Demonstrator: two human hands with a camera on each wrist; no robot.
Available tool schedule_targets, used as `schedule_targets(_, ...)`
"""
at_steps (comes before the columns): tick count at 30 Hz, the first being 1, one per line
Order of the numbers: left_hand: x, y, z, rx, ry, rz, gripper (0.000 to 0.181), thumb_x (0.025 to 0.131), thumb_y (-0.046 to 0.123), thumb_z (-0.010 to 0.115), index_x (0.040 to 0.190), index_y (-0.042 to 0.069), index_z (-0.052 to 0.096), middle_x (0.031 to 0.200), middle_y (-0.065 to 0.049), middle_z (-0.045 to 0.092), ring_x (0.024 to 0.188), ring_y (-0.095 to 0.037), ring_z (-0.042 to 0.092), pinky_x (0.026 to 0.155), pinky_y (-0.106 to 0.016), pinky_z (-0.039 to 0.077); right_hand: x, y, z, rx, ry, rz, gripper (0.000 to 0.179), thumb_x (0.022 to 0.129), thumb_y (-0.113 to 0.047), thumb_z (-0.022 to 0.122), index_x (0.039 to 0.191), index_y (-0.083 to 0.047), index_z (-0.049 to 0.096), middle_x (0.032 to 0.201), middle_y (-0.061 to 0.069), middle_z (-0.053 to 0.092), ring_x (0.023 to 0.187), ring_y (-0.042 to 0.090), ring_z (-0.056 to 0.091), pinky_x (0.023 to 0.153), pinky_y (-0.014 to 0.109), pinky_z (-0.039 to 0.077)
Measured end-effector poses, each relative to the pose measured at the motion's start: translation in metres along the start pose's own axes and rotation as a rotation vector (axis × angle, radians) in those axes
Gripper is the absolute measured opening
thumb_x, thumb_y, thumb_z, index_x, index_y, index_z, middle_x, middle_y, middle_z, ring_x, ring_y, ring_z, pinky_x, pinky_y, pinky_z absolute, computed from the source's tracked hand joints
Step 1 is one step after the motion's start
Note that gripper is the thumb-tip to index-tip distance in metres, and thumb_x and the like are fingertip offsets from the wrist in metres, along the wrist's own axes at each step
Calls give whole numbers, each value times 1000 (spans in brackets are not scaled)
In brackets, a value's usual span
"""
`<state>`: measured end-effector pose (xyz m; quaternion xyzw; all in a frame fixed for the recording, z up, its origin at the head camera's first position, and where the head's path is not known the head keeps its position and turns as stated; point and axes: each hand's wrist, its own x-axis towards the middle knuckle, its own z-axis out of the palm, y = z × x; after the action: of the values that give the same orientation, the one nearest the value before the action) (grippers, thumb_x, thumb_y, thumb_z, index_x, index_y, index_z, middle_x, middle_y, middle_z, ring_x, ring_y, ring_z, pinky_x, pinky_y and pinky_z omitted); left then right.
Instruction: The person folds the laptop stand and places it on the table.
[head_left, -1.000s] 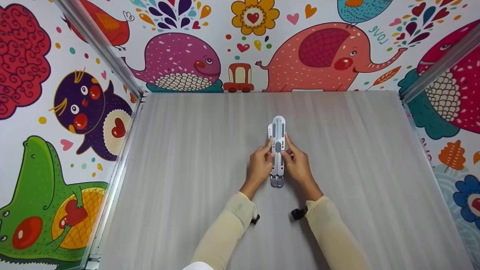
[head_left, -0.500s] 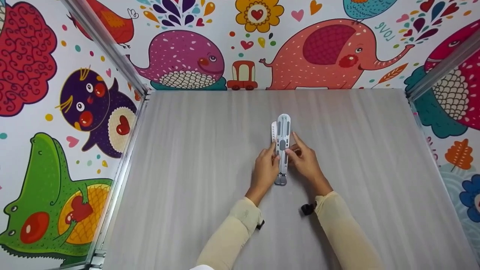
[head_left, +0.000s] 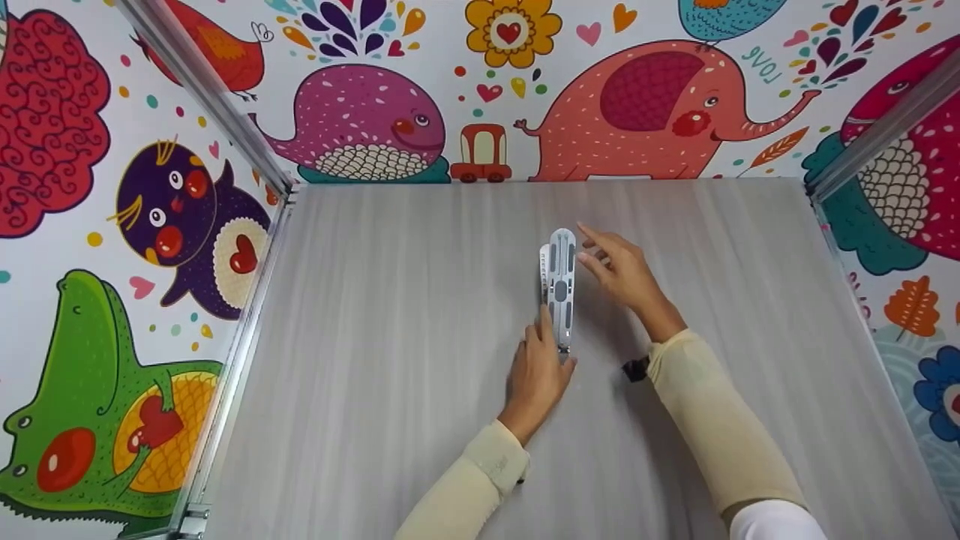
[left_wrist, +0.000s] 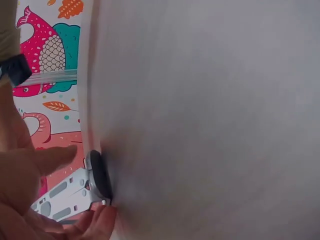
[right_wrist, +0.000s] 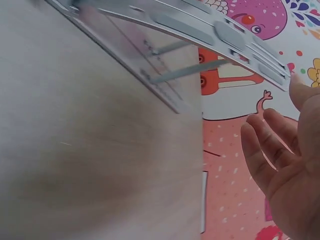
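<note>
A narrow silver folding laptop stand with grey pads lies lengthwise away from me on the table. In the right wrist view, its upper arms rise at a slant from the base rails on thin struts. My left hand is at the stand's near end, fingers along its left side and thumb extended by the near tip. The left wrist view has that thumb beside the dark rounded foot, with fingertips low at the base. My right hand is beside the far end, fingers loosely bent, thumb tip close to the raised edge.
The wood-grain tabletop ends at a back wall printed with cartoon animals. Metal frame posts stand at the corners, and a metal rail runs along the left edge.
My right hand has moved up from the stand's middle to its far end. The left hand has slid down toward the near end. The stand's near end is now partly covered.
</note>
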<state>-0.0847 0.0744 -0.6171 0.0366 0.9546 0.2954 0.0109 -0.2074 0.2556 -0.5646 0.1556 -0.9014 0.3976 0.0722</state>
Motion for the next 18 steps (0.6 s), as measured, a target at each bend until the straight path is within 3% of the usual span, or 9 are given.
schedule_targets(10, -3, 0, 6, 2, -37, -12, 111, 83, 25, 87, 165, 13, 13, 128, -14, 58, 100, -25, 64, 81, -39, 56, 35, -8, -1, -41, -103, -106, 46, 98, -21, 69, 144, -25, 60, 132, 6, 71, 98, 23, 71, 88, 43, 59)
schedule_targets(18, -1, 0, 7, 32, -7, 2, 109, 80, 27, 89, 163, 10, 21, 125, -16, 61, 99, -27, 67, 82, -41, 57, 33, -8, 10, 46, -59, -20, 45, 97, -13, 69, 139, -29, 65, 123, 7, 74, 86, 17, 73, 77, 34, 62)
